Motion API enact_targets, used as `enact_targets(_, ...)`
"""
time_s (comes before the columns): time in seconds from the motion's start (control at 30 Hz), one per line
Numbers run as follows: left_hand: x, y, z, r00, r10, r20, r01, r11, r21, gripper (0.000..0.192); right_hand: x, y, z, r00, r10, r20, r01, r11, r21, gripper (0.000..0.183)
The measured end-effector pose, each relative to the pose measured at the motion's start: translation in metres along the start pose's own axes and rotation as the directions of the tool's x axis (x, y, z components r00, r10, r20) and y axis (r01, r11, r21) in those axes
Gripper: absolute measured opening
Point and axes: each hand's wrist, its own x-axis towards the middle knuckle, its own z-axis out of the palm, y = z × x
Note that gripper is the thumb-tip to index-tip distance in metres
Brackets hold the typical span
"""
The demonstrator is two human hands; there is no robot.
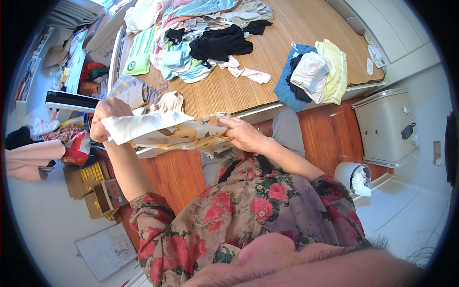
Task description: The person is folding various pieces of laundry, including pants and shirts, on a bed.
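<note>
A white and yellow-brown patterned cloth (175, 132) stretches between my two hands, above the near edge of the bed. My left hand (109, 118) is closed around its white end at the left. At the other end, my right hand (245, 133) pinches the patterned part between thumb and fingers. Beyond the cloth, the bed's woven mat (222, 93) bears a heap of clothes with a black garment (218, 43) on top. A stack of folded garments (310, 75) in blue, white and pale yellow lies at the bed's right front edge.
A green and striped pillow (138, 53) lies on the bed's left side. Open cardboard boxes (104, 197) and a whiteboard (106, 251) are at the lower left. At the right stand a bedside cabinet (382, 127) and a waste bin (348, 175) holding crumpled tissue.
</note>
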Motion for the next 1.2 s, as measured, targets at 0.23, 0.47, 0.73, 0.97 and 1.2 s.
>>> enact_targets(0.23,-0.005,0.005,0.005,1.0,0.001,0.024,0.0,1.0,-0.022,0.018,-0.002,-0.013,-0.042,0.985,-0.041,0.167,0.037,0.999,0.028,0.006)
enact_targets(0.47,0.008,-0.005,0.008,0.978,-0.047,0.202,0.057,0.998,-0.04,0.018,0.019,-0.007,-0.046,0.986,-0.019,0.168,0.03,0.997,-0.068,0.013)
enact_targets(0.73,-0.026,-0.008,0.009,0.777,-0.088,-0.623,0.245,0.954,0.171,0.042,0.014,0.009,-0.032,0.985,0.076,0.152,-0.07,0.997,-0.043,0.01)
enact_targets(0.97,-0.044,-0.025,-0.036,0.524,-0.118,-0.844,0.691,0.638,0.34,0.026,0.0,0.028,-0.081,0.985,0.162,-0.062,-0.173,0.953,-0.25,0.006)
enact_targets(1.2,-0.054,-0.057,-0.057,0.431,0.514,-0.741,0.715,0.306,0.628,0.022,0.003,0.014,-0.131,0.932,0.178,-0.315,-0.264,0.93,-0.255,0.006)
